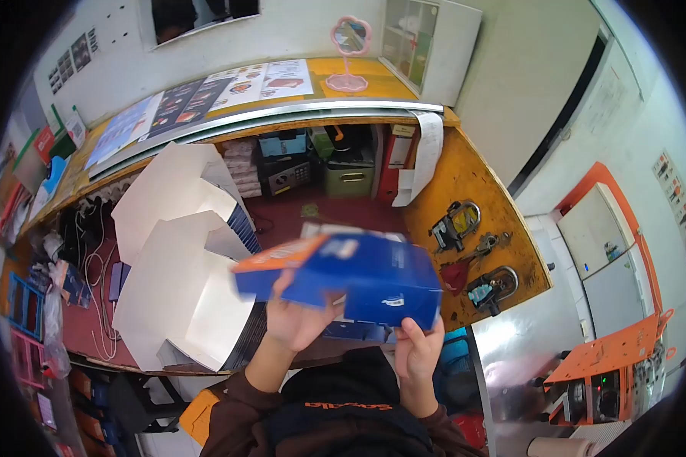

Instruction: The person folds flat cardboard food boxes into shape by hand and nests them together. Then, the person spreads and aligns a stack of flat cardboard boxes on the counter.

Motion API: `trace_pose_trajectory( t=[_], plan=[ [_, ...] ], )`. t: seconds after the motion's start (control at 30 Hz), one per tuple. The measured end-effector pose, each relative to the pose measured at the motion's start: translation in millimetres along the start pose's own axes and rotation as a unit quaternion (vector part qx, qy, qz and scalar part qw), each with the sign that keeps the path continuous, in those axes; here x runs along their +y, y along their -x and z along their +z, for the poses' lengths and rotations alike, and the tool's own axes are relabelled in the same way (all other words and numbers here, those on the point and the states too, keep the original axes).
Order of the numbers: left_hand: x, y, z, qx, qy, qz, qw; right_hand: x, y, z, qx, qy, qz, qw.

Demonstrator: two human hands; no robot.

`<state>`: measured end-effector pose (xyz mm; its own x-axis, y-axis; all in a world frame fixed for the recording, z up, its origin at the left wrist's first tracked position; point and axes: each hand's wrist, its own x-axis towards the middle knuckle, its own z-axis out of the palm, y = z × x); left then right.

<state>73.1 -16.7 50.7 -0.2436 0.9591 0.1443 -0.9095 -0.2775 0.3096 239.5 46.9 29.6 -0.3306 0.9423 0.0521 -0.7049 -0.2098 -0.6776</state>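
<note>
A blue and orange cardboard box, slightly blurred, is held up in front of my body. My left hand grips its lower left part, thumb pointing up along the side. At the lower right corner, my right hand has its thumb against the blue face, with the other fingers mostly hidden behind. To the left stand two stacks of unfolded cartons with white insides, a nearer stack and a farther one, their flaps spread open.
Padlocks and keys lie on the desk's wooden right side. A small safe and a binder stand in the shelf beneath the counter. White cables run at the left. Behind, a pink mirror stands on the counter.
</note>
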Motion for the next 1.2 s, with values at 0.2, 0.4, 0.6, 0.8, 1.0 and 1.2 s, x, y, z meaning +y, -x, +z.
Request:
trace_pose_trajectory(
  t=[0.2,0.4,0.6,0.8,1.0,1.2],
  plan=[
    [-44,17,-17,0.126,-0.415,0.161,0.887,47,22,-3,-0.049,0.121,-0.222,0.966],
    [-49,25,-61,0.072,-0.203,0.035,0.976,62,14,-2,-0.068,0.052,-0.057,0.995],
    [-25,19,-30,0.152,-0.292,0.126,0.936,47,14,-4,-0.03,0.07,-0.121,0.99],
    [-2,15,-47,0.145,-0.106,0.093,0.979,27,9,6,-0.032,0.101,-0.111,0.988],
    [-29,27,-73,0.138,-0.47,0.105,0.866,26,-3,-10,-0.034,0.084,-0.139,0.986],
    [-46,17,-49,0.147,-0.292,0.107,0.939,86,15,-13,-0.005,0.04,-0.076,0.996]
  ],
)
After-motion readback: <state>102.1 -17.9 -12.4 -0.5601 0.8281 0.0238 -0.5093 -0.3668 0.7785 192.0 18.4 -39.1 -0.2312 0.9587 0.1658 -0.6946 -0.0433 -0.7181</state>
